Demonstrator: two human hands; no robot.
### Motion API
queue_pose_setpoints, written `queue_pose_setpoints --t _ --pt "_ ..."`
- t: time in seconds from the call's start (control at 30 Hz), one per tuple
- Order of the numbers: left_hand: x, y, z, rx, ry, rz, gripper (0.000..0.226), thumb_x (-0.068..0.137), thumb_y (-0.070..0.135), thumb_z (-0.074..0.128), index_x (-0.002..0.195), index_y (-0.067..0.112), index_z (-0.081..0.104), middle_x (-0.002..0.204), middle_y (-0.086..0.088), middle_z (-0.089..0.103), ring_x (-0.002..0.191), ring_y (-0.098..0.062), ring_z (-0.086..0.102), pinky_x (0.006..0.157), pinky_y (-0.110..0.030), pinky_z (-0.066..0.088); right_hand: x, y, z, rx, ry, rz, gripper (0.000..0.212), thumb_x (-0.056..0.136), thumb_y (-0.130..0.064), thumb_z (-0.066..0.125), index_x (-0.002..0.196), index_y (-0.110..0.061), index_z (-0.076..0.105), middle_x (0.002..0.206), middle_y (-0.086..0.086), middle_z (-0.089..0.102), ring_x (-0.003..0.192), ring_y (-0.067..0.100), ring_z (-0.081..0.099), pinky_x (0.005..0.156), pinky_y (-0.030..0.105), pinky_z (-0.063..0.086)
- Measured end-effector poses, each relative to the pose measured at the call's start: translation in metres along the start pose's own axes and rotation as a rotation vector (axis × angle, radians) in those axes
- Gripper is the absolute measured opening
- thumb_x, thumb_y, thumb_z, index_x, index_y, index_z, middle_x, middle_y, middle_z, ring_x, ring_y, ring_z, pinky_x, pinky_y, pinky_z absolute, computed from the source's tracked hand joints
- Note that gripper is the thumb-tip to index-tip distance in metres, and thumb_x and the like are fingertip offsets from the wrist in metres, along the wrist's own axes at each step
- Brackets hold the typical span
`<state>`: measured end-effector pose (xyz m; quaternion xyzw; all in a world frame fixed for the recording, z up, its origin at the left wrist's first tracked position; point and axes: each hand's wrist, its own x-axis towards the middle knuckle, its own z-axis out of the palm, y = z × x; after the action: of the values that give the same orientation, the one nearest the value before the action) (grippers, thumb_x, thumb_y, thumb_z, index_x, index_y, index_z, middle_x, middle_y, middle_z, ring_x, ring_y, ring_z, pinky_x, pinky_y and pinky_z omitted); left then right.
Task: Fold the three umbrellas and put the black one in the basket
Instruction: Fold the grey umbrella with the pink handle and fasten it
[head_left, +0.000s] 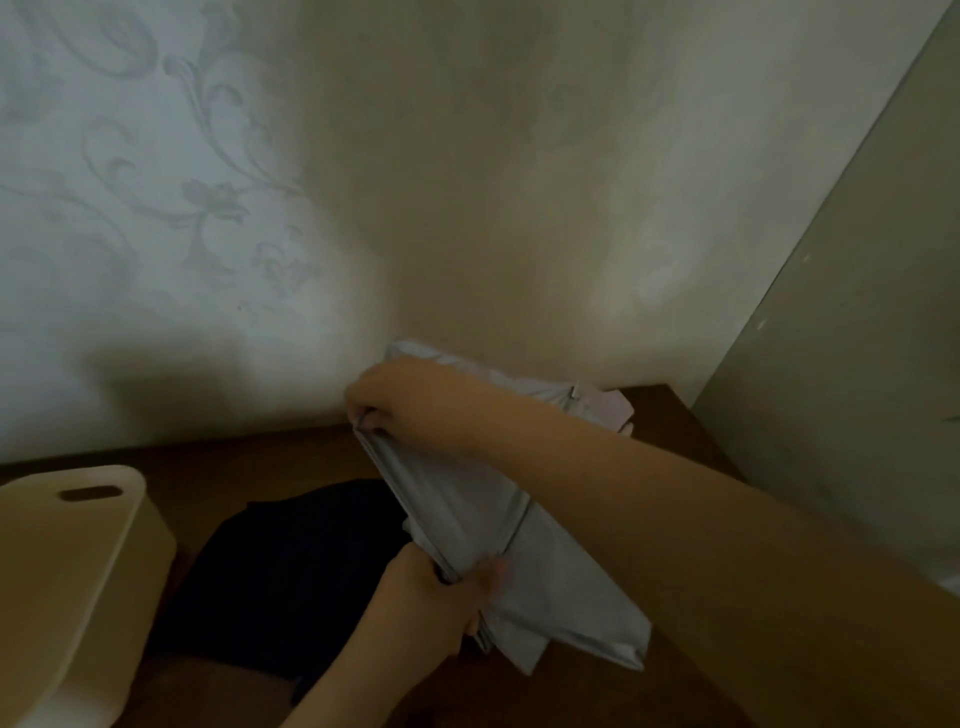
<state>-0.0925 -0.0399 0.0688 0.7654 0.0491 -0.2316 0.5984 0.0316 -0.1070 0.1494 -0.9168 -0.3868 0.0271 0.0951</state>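
Note:
A pale grey umbrella (467, 519) lies slanted over the brown table (249, 457), its cloth gathered into flat folds. My right hand (410, 400) pinches the folds at the far upper end. My left hand (436, 597) grips the bundle near its lower end. A black umbrella (291, 577) lies crumpled on the table just left of the grey one. Behind my right forearm a bit of pale pink cloth (613, 408) shows, perhaps the third umbrella. The cream basket (72, 571) with a slot handle stands at the left edge.
A wall with a floral pattern (208, 208) rises right behind the table. A tall grey-green panel (857, 338) stands at the right, close to the table's end.

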Motion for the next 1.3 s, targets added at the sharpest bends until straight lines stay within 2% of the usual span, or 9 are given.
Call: queue_pose_setpoints --t 0.1,0.27,0.57,0.7,0.8,0.93,1.1,1.2,1.3 --pt "0.002 -0.004 0.001 -0.004 -0.037 -0.046 0.038 0.097 0.024 0.07 0.064 0.012 0.053 0.039 0.007 0.052 0.027 0.0 0.044 0.037 -0.011 0.037 -0.005 0.007 0.002 -0.03 0.053 0.017 0.011 0.088 -0.014 0.058 0.087 -0.009 0.067 0.089 0.006 0.069 0.085 0.022 0.061 0.085 0.031 0.039" --pt "0.004 -0.009 0.002 -0.018 -0.024 -0.038 0.045 0.098 0.022 0.068 0.058 0.008 0.053 0.036 0.003 0.052 0.027 -0.006 0.042 0.039 -0.017 0.039 -0.021 0.01 -0.006 0.125 0.105 0.068 0.011 0.085 -0.01 0.062 0.093 -0.006 0.07 0.092 0.006 0.069 0.091 0.017 0.056 0.067 0.001 0.029" --pt "0.004 -0.007 0.008 -0.006 -0.011 -0.037 0.032 0.097 0.019 0.069 0.071 0.005 0.057 0.038 0.001 0.056 0.031 -0.009 0.046 0.04 -0.023 0.042 -0.025 0.004 0.013 0.215 0.142 0.105 0.008 0.085 0.0 0.056 0.086 0.004 0.064 0.092 0.017 0.064 0.087 0.029 0.057 0.071 0.026 0.032" --pt "0.003 -0.009 0.011 -0.212 0.073 -0.052 0.041 0.097 0.004 0.066 0.057 0.002 0.058 0.036 -0.01 0.052 0.024 -0.014 0.041 0.032 -0.02 0.034 -0.047 -0.002 0.005 0.363 0.049 0.115 0.047 0.09 -0.006 0.058 0.135 -0.009 0.046 0.143 0.011 0.042 0.131 0.021 0.035 0.102 0.02 0.024" --pt "0.001 -0.007 0.005 -0.283 0.084 -0.022 0.04 0.096 0.002 0.065 0.057 0.003 0.058 0.034 -0.011 0.049 0.022 -0.013 0.038 0.029 -0.018 0.032 -0.087 0.0 -0.003 0.305 0.325 0.233 0.049 0.091 -0.012 0.057 0.137 -0.019 0.042 0.141 0.001 0.039 0.123 0.006 0.034 0.096 0.005 0.021" --pt "0.0 -0.011 0.001 -0.353 0.131 0.022 0.049 0.095 0.0 0.067 0.047 0.004 0.057 0.036 -0.013 0.048 0.026 -0.016 0.039 0.03 -0.018 0.032 -0.14 0.032 -0.01 0.29 0.757 0.779 0.015 0.092 -0.026 0.055 0.105 -0.026 0.047 0.102 -0.005 0.051 0.085 0.005 0.049 0.071 0.014 0.041" --pt "-0.003 -0.016 0.006 -0.467 0.098 -0.027 0.029 0.094 -0.004 0.067 0.066 -0.002 0.062 0.035 -0.013 0.049 0.023 -0.016 0.039 0.03 -0.02 0.032 -0.166 0.073 -0.01 0.529 0.426 0.8 0.029 0.093 -0.025 0.055 0.12 -0.031 0.049 0.09 -0.011 0.059 0.075 -0.005 0.053 0.06 0.01 0.039" --pt "-0.007 -0.014 0.006 -0.541 0.074 -0.044 0.022 0.076 -0.003 0.084 0.062 0.012 0.077 0.04 -0.012 0.057 0.033 -0.018 0.048 0.036 -0.018 0.04 -0.168 0.073 -0.02 0.633 0.41 0.608 0.032 0.091 -0.012 0.058 0.114 -0.033 0.055 0.1 -0.012 0.061 0.092 -0.002 0.059 0.079 0.013 0.047" --pt "-0.01 -0.013 0.006 -0.628 0.11 -0.056 0.02 0.091 -0.013 0.068 0.083 0.006 0.072 0.038 -0.009 0.057 0.024 -0.015 0.05 0.029 -0.016 0.04 -0.168 0.079 -0.035 0.58 0.307 0.519 0.028 0.086 -0.012 0.064 0.099 -0.036 0.058 0.11 -0.005 0.059 0.099 0.01 0.058 0.09 0.023 0.049"
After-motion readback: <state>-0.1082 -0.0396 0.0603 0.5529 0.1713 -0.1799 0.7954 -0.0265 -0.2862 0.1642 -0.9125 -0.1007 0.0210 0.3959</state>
